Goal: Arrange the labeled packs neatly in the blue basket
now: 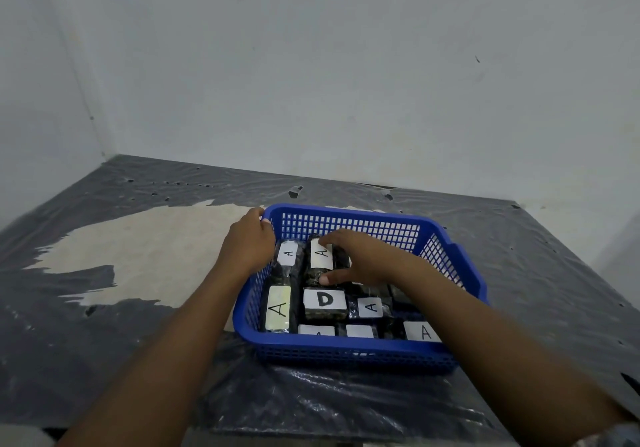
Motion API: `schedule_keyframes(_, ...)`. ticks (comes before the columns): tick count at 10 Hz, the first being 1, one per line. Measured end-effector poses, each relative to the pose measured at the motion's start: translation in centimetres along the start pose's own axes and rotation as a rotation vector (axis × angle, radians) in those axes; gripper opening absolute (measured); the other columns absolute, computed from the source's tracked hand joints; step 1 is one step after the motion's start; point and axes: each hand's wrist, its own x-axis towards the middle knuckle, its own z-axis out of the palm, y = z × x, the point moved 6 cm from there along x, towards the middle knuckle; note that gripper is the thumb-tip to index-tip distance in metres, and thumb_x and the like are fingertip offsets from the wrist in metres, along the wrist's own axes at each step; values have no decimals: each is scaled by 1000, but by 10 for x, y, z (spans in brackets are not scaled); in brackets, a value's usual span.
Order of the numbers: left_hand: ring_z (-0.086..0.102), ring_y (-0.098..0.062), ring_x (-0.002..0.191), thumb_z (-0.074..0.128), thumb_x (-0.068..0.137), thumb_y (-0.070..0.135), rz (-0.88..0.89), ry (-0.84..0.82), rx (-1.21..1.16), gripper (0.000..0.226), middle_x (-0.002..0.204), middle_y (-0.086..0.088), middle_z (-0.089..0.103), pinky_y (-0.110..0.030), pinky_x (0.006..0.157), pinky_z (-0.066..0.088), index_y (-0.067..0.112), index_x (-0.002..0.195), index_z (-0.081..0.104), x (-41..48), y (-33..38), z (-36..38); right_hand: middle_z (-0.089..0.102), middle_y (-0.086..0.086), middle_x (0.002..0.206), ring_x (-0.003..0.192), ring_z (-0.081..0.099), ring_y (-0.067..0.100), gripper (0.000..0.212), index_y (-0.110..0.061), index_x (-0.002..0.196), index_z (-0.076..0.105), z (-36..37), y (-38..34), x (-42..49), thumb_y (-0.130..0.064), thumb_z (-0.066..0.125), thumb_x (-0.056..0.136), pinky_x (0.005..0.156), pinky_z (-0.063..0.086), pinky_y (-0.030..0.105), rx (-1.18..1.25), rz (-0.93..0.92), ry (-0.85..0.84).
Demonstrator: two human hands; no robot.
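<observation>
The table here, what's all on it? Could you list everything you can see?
Blue basket: one, blue plastic mesh, on the table's right half.
Labeled packs: at least eight visible, dark wrap with white labels, inside the basket; most read A, one reads D.
Plastic sheet: one, dark, torn, covering the table.
Bare tabletop: pale patch, left of the basket.
Wall: grey-white, behind.
Left hand: on the basket's far left corner.
Right hand: grasping an A pack at the back.
</observation>
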Motion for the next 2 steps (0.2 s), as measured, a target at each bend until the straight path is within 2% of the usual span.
schedule_keyframes(1, 64, -26, 105, 35, 104, 27, -35, 6, 28, 39, 129, -13, 63, -34, 77, 49, 13, 139, 46, 0, 1, -3, 36, -3, 160, 141, 41, 19, 79, -26, 155, 33, 1, -1, -9, -54, 67, 90, 114, 37, 39, 27, -9, 22)
schedule_keyframes(2, 61, -26, 113, 39, 102, 26, -14, 86, 92, 42, 136, -10, 58, -40, 82, 51, 15, 142, 44, -5, 5, -10, 39, -4, 158, 141, 41, 16, 73, -28, 154, 34, -2, 3, -23, -55, 63, 92, 113, 36, 35, 98, -22, 96)
